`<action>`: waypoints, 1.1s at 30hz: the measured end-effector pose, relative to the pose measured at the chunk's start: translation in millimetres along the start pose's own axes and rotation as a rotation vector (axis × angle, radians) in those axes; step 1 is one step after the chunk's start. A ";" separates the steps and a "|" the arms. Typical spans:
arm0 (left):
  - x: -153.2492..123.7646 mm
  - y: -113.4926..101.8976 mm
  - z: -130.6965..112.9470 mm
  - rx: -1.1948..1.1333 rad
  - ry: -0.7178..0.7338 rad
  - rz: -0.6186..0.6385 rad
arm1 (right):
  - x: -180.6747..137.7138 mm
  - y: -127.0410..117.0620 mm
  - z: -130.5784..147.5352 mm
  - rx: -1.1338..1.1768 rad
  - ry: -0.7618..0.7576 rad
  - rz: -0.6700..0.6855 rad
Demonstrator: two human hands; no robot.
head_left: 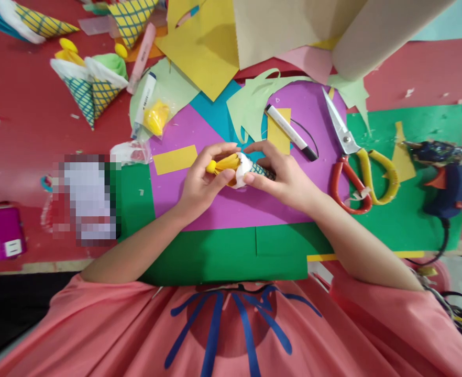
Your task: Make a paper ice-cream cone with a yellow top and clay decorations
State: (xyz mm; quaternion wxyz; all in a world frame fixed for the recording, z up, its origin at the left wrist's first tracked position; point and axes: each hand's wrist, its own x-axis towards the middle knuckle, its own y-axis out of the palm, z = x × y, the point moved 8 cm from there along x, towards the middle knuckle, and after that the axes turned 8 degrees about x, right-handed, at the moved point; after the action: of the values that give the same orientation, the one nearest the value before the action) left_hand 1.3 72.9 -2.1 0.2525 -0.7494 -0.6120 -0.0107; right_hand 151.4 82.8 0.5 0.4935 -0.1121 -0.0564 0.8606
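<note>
Between my two hands lies a paper ice cream cone [242,168], pointing right. It has a pleated yellow top with a small yellow ball at its left end, a fluffy white band in the middle and a blue-lined cone. My left hand [205,180] closes its thumb and fingers around the yellow top. The white band and the cone are in the grip of my right hand [284,175], whose thumb presses on the band. My fingers hide part of the cone. Beneath is a purple paper sheet [215,214] on green sheets [223,256].
Large scissors [347,141] and a glue gun [447,178] lie right. A black-capped marker [292,132] rests beyond my hands. Other paper cones [93,89] sit at upper left. A grey-white roll [384,36] stands at the back; a purple box [1,233] is far left.
</note>
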 end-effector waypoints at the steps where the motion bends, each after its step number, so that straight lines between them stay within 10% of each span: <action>1: -0.3 0.4 -1.0 0.009 -0.002 0.006 | 0.0 -0.2 0.6 -0.024 0.000 -0.013; 21: -3.2 0.5 -3.2 0.030 0.021 0.010 | -0.3 0.7 -0.5 0.013 -0.020 0.004; 33: -1.5 -0.1 18.5 -0.182 -0.107 -0.017 | -2.5 12.8 -9.9 0.422 0.064 0.159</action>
State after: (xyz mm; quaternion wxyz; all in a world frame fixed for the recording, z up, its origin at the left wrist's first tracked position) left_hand -4.5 78.7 -18.7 0.1501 -0.7635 -0.6275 -0.0286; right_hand 144.5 74.0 -11.4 0.4384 -0.0378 0.1496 0.8854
